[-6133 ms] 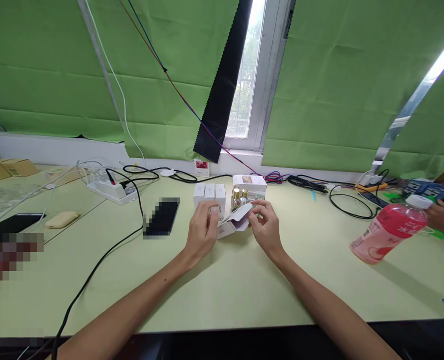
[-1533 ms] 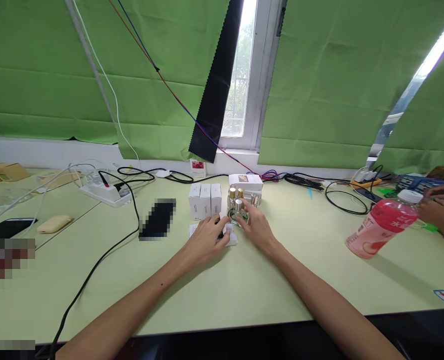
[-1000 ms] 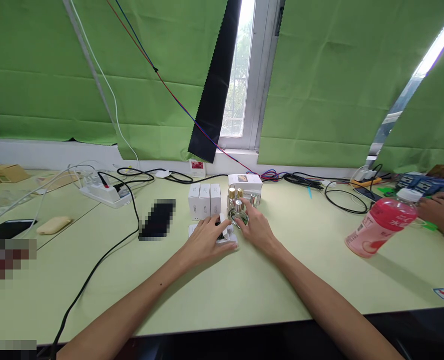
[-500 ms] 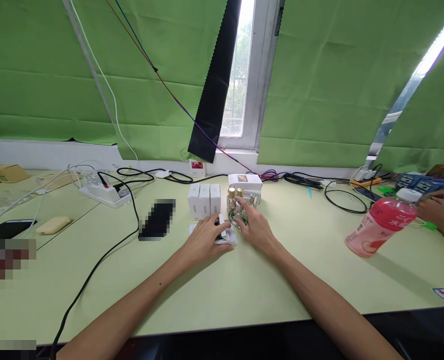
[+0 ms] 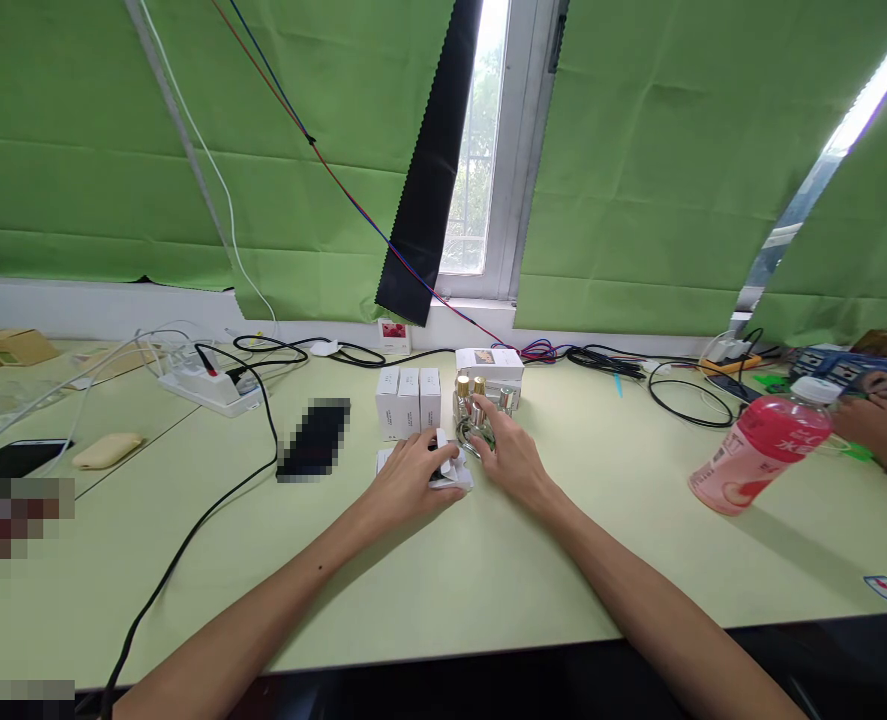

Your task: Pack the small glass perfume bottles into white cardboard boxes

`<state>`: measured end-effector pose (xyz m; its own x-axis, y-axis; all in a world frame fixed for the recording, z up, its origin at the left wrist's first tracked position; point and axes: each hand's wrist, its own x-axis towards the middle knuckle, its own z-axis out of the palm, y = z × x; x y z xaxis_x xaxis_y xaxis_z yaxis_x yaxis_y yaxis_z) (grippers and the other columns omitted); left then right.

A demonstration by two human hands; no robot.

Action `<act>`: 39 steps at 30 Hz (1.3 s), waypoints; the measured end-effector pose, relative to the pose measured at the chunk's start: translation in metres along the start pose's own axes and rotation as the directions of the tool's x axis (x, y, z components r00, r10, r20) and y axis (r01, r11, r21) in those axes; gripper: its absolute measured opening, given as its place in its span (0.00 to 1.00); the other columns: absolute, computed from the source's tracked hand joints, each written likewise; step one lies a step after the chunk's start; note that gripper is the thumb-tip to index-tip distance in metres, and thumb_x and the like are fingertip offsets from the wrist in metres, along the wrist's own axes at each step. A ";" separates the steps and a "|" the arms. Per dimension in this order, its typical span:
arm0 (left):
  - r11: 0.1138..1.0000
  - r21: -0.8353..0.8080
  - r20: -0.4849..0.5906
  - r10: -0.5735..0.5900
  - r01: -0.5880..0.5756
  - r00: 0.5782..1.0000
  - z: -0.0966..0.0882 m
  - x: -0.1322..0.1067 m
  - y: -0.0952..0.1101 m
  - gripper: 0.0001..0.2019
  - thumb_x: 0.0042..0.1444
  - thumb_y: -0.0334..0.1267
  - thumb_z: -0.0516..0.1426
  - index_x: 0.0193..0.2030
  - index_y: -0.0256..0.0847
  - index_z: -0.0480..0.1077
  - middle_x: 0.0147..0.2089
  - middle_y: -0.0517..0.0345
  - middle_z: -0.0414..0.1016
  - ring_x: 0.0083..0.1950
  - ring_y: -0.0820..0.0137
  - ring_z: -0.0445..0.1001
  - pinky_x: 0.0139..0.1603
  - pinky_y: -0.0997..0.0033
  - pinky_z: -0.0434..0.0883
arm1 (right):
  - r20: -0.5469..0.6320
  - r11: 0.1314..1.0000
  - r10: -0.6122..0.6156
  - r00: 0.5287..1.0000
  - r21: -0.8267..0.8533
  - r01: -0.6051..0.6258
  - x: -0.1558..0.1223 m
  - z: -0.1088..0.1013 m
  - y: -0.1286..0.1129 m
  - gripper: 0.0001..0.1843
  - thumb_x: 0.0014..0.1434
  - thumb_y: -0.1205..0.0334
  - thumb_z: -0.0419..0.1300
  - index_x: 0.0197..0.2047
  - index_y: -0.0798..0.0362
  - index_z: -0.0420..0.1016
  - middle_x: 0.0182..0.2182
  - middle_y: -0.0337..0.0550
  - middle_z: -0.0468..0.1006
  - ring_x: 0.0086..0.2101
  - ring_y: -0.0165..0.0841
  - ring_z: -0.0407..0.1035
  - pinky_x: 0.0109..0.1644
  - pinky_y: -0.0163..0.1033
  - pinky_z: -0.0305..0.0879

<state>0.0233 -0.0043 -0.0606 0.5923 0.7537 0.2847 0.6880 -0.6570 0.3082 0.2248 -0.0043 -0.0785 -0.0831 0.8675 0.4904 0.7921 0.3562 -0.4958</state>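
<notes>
My left hand [image 5: 407, 478] is closed over a small white carton [image 5: 459, 478] lying on its side on the table, its open flaps facing right. Thumb and index finger of my right hand [image 5: 516, 458] are around a small glass bottle [image 5: 477, 416] with a shiny cap. It stands among several similar bottles [image 5: 463, 392] with gold or silver caps. Three white cartons [image 5: 408, 402] stand upright in a row just behind my left hand. Behind the bottles is a larger white box [image 5: 489, 362] with a picture on it.
A pink drink bottle [image 5: 762, 450] stands to the right, near another person's hands [image 5: 874, 420]. On the left lie a blurred dark rectangle [image 5: 314, 440], a power strip [image 5: 214, 388], a cream case [image 5: 108, 451] and a long black cable [image 5: 210, 515]. More cables [image 5: 608, 360] run along the wall.
My hands, the carton and the bottles stay almost in place. At the far right, the other person's hands have shifted slightly.
</notes>
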 end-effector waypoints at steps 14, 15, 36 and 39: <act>1.000 0.011 0.042 0.005 -0.006 0.999 -0.004 -0.002 0.001 0.16 0.56 0.43 0.61 0.51 0.44 0.72 0.48 0.49 0.68 0.46 0.56 0.71 0.45 0.58 0.70 | -0.012 1.000 0.006 1.000 -0.001 -0.006 0.000 0.001 0.000 0.33 0.63 0.63 0.55 0.70 0.46 0.54 0.51 0.51 0.78 0.43 0.45 0.74 0.40 0.43 0.69; 1.000 0.010 0.053 0.002 -0.003 0.999 -0.005 -0.002 0.001 0.16 0.56 0.44 0.61 0.51 0.44 0.71 0.48 0.49 0.68 0.47 0.55 0.71 0.45 0.58 0.70 | -0.012 1.000 0.005 1.000 -0.001 -0.005 0.000 0.001 0.000 0.32 0.63 0.63 0.55 0.70 0.46 0.54 0.51 0.51 0.78 0.43 0.45 0.74 0.40 0.43 0.69; 0.996 0.084 0.036 -0.005 0.002 0.999 -0.004 0.002 0.000 0.15 0.55 0.47 0.64 0.47 0.44 0.74 0.45 0.52 0.70 0.45 0.56 0.72 0.43 0.62 0.68 | -0.030 0.999 0.024 0.999 0.030 -0.023 0.000 0.003 0.004 0.32 0.64 0.62 0.54 0.69 0.46 0.50 0.48 0.49 0.78 0.38 0.43 0.74 0.40 0.43 0.68; 0.996 0.092 0.024 0.008 -0.010 1.000 -0.001 0.002 -0.001 0.15 0.56 0.47 0.64 0.48 0.44 0.73 0.45 0.52 0.70 0.46 0.56 0.72 0.44 0.62 0.68 | -0.040 0.999 0.024 0.999 0.048 -0.022 0.000 0.003 0.003 0.31 0.63 0.62 0.54 0.68 0.46 0.52 0.48 0.49 0.78 0.38 0.43 0.74 0.40 0.43 0.68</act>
<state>0.0231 -0.0019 -0.0594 0.6076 0.7488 0.2648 0.7176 -0.6605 0.2209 0.2254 -0.0025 -0.0825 -0.0402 0.8612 0.5067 0.7636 0.3536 -0.5403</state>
